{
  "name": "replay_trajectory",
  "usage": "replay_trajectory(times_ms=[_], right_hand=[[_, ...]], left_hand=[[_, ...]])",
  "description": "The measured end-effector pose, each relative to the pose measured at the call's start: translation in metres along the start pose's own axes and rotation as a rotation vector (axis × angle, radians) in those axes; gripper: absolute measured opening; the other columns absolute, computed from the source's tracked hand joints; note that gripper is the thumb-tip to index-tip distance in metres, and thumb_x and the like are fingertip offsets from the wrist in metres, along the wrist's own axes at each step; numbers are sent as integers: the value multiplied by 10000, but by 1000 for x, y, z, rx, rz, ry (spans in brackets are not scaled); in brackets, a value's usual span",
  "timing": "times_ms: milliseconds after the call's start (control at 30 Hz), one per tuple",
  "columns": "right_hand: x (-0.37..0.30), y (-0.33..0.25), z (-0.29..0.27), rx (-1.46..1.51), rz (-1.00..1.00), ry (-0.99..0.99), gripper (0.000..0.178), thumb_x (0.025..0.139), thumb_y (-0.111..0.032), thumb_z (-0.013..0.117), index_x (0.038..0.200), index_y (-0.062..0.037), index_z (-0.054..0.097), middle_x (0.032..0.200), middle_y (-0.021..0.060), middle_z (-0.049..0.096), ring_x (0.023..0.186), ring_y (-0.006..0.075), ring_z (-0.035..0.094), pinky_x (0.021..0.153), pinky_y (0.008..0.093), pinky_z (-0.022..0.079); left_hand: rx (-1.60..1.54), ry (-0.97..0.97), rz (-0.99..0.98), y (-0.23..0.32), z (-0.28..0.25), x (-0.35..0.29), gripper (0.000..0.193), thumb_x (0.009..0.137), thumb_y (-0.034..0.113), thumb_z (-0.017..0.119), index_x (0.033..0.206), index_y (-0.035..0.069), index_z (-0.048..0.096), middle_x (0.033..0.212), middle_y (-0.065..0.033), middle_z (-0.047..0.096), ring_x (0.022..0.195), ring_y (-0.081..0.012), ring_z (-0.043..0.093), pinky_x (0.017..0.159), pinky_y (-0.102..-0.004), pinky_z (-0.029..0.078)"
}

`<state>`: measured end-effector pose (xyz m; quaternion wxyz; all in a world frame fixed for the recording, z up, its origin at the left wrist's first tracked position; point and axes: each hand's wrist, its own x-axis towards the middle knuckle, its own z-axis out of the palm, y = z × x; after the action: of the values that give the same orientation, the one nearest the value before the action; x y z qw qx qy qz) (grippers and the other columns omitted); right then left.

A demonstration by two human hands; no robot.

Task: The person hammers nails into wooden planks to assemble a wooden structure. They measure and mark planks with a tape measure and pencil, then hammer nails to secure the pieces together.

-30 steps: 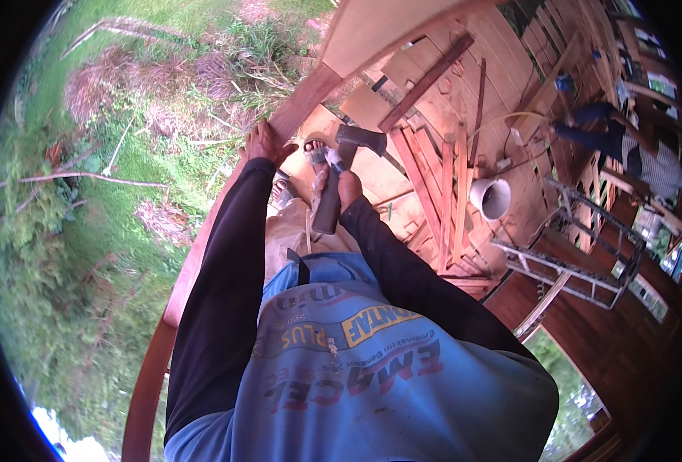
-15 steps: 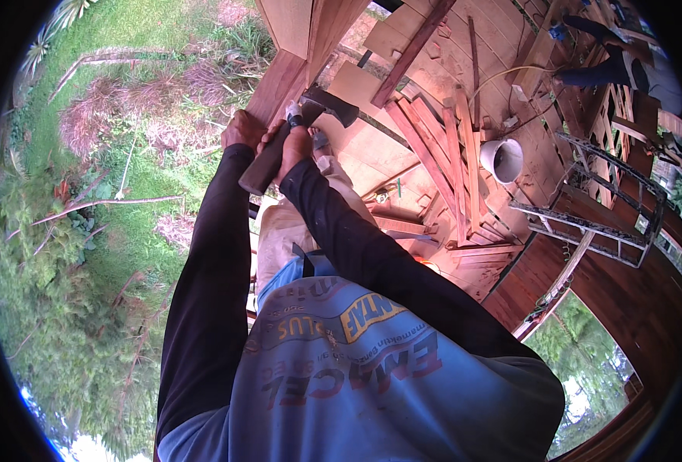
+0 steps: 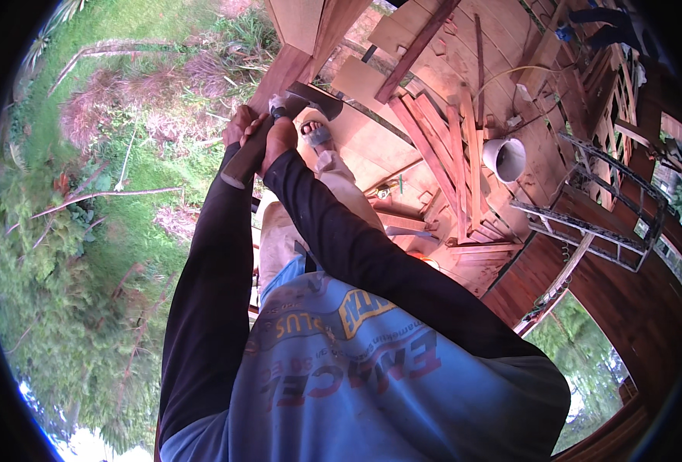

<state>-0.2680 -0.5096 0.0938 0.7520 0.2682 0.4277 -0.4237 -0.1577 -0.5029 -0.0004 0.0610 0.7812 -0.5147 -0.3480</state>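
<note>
A reddish-brown wooden beam runs up and away from me. My left hand is closed at the near left edge of this beam, its fingers partly hidden. My right hand is wrapped round the dark handle of a hatchet. The handle slants down to the left, over my left forearm in the picture. The dark flared head lies at the upper right, beside the beam. By my right thumb is a small black and whitish piece that I cannot identify.
My sandalled foot rests on a pale board. Several reddish planks lie on the wooden floor to the right, near a white bucket and a dark metal frame. Green ground drops away left. Another person's dark-clothed legs show far right.
The hatchet and my right hand have moved slightly left, and the hatchet head sits a little higher and further left. More of my foot shows. My left hand stays by the beam.
</note>
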Motion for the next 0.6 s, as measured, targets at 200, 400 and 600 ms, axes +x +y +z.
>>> replay_trajectory(times_ms=[200, 400, 600], right_hand=[[-5, 6, 0, 74, -84, 110, 322, 1020, -458, 518, 917, -153, 523, 669, 37, 549, 514, 210, 564, 510, 408, 488], [-3, 0, -4, -32, 41, 35, 265, 1013, -397, 502, 930, -147, 526, 672, 29, 548, 525, 212, 576, 517, 408, 485], [-8, -9, -13, -5, -60, 62, 187, 992, -306, 453, 921, -148, 524, 687, 26, 542, 558, 201, 566, 557, 387, 489]], left_hand=[[38, -26, -74, -10, 1, 7, 437, 900, 475, 663, 1092, 100, 548, 1047, -213, 719, 1015, -416, 698, 839, -525, 522], [22, 9, -12, -19, 8, 8, 451, 879, 472, 691, 1109, 109, 553, 1035, -225, 719, 978, -425, 703, 807, -527, 536], [87, -15, -66, 0, 1, 3, 641, 792, 518, 746, 1250, 119, 544, 1072, -235, 716, 1011, -427, 701, 850, -505, 544]])
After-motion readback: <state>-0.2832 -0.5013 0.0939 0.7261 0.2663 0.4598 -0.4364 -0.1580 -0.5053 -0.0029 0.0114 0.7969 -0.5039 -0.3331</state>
